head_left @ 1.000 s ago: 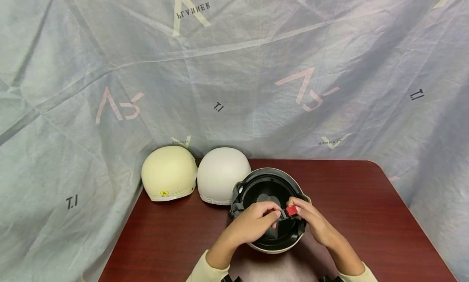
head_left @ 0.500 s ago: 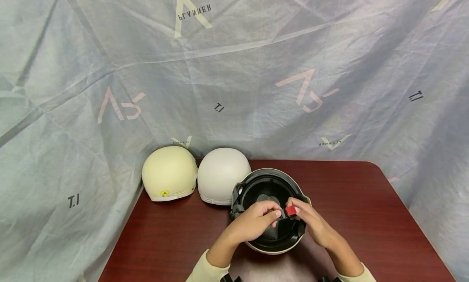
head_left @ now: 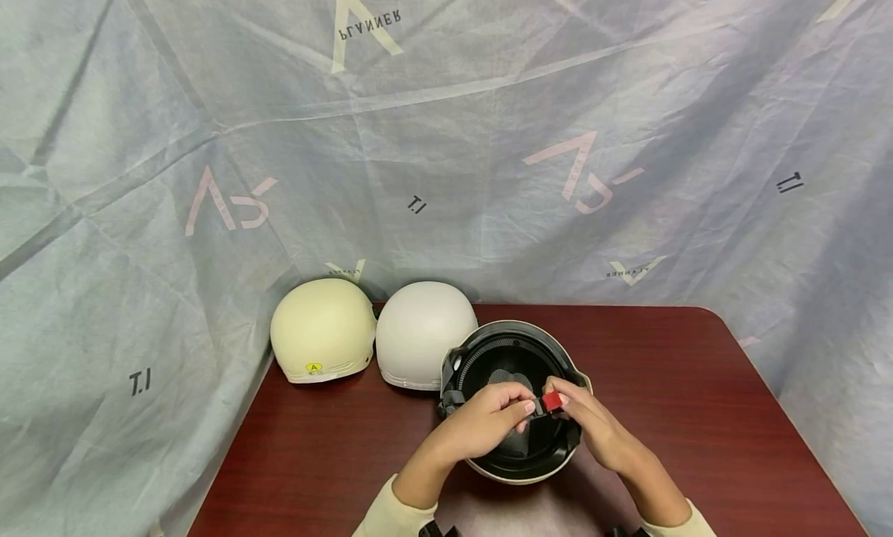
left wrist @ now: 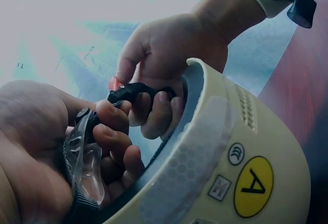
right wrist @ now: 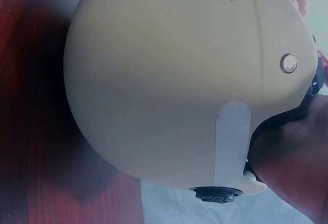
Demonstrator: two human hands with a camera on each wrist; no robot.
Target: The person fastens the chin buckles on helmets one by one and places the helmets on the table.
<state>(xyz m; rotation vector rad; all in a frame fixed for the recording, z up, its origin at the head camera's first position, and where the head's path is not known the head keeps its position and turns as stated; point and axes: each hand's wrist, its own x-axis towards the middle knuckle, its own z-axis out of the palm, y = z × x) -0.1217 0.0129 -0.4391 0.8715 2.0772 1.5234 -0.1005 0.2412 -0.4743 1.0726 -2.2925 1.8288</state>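
Note:
A cream helmet (head_left: 518, 469) lies upside down on the table, its black padded inside facing up. Over its opening, my left hand (head_left: 481, 422) pinches the black part of the chin strap buckle (head_left: 539, 407). My right hand (head_left: 598, 421) grips the red end (head_left: 553, 401) of that buckle from the other side. The two parts sit right against each other. In the left wrist view, a clear plastic chin cup (left wrist: 89, 170) on the strap lies by the left palm. The helmet's outer shell (right wrist: 154, 90) fills most of the right wrist view, hiding most of the right hand.
Two more helmets stand dome up at the table's back left: a pale yellow helmet (head_left: 322, 328) with a round sticker, and a white helmet (head_left: 425, 332) close behind the upturned one. A grey printed sheet (head_left: 446, 134) hangs behind the dark red table (head_left: 684, 382).
Both hands keep their hold on the buckle. The red end has shifted very slightly to the left; the helmets stay where they were.

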